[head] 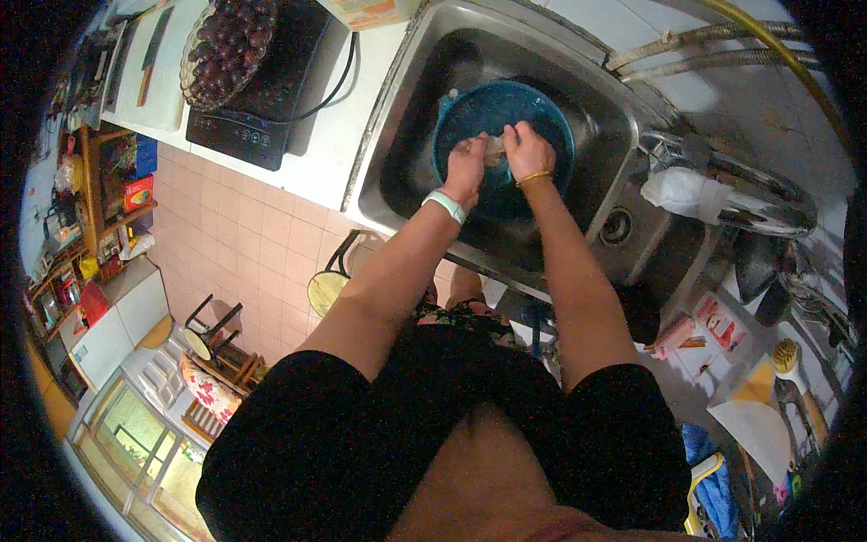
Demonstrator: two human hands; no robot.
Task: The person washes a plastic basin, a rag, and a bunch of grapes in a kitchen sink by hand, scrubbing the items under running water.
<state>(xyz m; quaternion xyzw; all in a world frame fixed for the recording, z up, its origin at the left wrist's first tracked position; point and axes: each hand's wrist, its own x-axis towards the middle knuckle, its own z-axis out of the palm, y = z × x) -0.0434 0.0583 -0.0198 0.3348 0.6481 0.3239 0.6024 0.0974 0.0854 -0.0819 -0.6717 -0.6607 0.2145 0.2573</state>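
Observation:
A round blue plastic basin [504, 101] with dark water-like contents stands in the larger bowl of a stainless-steel sink [596, 129]. Over the basin, my left hand [467, 169] and my right hand [530, 154] hold a small, pale, translucent item [495, 152] between them; its kind cannot be told. My left wrist wears a pale green band, my right a yellow bracelet. Both hands have their fingers closed on the item's two sides. The palms are hidden from view.
Left of the sink, a black induction cooktop [237, 139] carries a bowl of dark round fruit [227, 54]; a knife [152, 61] lies beyond on a board. A faucet [765, 196] with a white cloth [684, 193] is at right, near a scrub brush [787, 359]. A stool [328, 291] stands below.

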